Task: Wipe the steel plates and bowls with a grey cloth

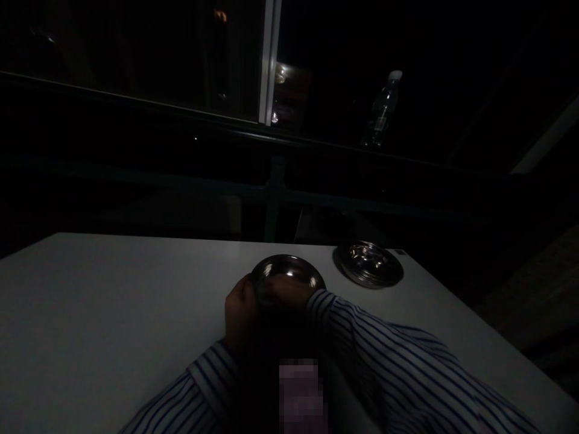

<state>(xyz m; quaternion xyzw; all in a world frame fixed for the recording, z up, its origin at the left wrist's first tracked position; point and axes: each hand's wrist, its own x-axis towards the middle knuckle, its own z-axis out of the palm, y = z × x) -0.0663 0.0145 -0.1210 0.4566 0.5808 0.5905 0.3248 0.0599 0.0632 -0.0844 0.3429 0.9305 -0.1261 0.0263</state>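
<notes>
A shiny metal bowl [283, 263] is tilted towards me above the near side of the white table [136, 289]. My left hand [239, 307] grips its left rim, thumb uppermost and fingers closed. Inside the bowl lies my right hand [292, 290], reaching leftward across the hollow, its fingers closed around or against a dark patch. The dimness and some blur hide what that patch is, though it may be a piece of cloth. Striped sleeves cover both forearms. The bowl's lower part is lost in shadow.
To the right, near the table's far edge, sits a stack of metal dishes [368, 264]. A clear plastic bottle [382, 111] with a white cap stands on a dark ledge beyond the table. A window frame [270, 60] rises behind. The room is very dark.
</notes>
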